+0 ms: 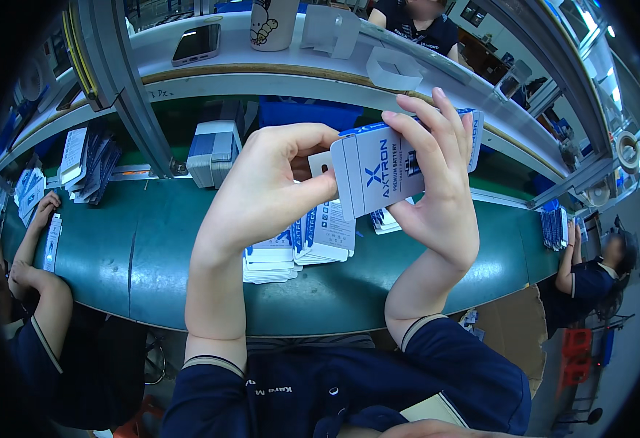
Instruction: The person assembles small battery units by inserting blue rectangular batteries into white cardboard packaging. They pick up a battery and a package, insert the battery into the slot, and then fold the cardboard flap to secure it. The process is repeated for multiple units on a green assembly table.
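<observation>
Two hands (265, 182) grasp one blue-and-white carton (360, 175) above at least two carton stacks (270, 270).

On the green table (163, 241), flat cartons (270, 270) are stacked at half past seven from the view's centre and a leaning batch (89, 168) at half past nine, while on the white shelf (238, 55) a phone (197, 44) is laid at eleven and a cup (273, 26) near twelve.

Wearer's two hands (272, 171) (440, 197), one phone (197, 44), one cup (273, 25)
</observation>
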### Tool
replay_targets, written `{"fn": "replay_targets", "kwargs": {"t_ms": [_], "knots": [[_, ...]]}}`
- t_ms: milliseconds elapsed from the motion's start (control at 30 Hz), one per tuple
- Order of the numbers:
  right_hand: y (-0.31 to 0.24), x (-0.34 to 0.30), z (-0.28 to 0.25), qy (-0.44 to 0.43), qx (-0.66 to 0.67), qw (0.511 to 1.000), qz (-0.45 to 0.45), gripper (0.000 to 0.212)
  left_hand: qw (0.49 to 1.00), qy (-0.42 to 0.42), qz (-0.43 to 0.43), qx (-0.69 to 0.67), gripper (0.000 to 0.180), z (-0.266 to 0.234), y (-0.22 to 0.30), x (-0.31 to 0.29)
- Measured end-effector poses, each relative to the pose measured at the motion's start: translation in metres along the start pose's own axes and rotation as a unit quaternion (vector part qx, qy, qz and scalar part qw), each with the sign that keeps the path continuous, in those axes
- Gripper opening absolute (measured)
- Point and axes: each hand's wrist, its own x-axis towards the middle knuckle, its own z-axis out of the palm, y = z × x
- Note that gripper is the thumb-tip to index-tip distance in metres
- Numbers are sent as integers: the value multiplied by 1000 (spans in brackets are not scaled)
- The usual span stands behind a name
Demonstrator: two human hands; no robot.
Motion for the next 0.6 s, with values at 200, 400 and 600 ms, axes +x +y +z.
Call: {"fn": "replay_targets", "kwargs": {"t_ms": [200, 400, 600], "knots": [[-2, 0, -2, 2, -10, 1000, -5, 73, 999, -32, -2, 43, 25, -5, 1, 0], [0, -1, -3, 10, 6, 1000, 1, 73, 1000, -21, -9, -12, 23, -1, 2, 1], [-1, 0, -4, 7, -3, 1000, 5, 73, 1000, 1, 14, 8, 24, 0, -6, 2]]}}
